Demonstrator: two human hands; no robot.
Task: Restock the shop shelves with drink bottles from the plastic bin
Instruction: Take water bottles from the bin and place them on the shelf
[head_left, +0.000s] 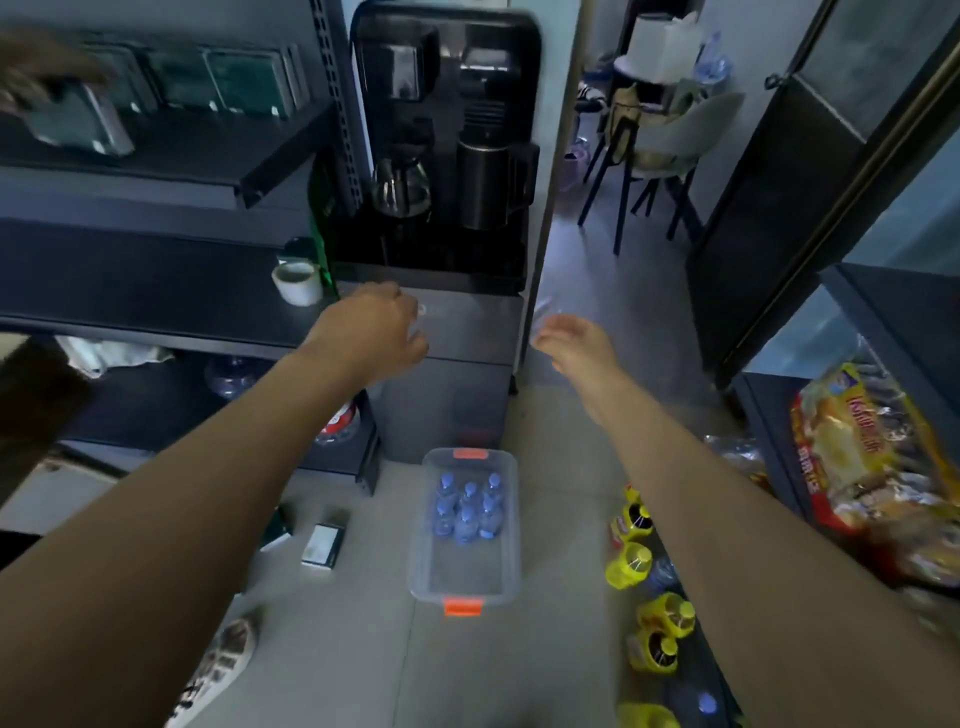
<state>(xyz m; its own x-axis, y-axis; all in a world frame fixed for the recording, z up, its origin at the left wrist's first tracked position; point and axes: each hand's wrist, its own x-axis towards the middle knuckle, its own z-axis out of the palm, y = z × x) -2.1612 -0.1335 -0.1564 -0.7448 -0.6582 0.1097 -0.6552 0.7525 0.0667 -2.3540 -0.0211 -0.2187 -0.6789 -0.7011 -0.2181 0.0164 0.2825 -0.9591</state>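
Two bare arms stretch forward above a bin on the shop floor.
The left hand (370, 328) hangs loosely curled and the right hand (574, 344) relaxed, both holding nothing. At 6 o'clock, the clear plastic bin with orange latches (467, 574) holds blue-capped bottles (470, 512) at its 12 o'clock end.
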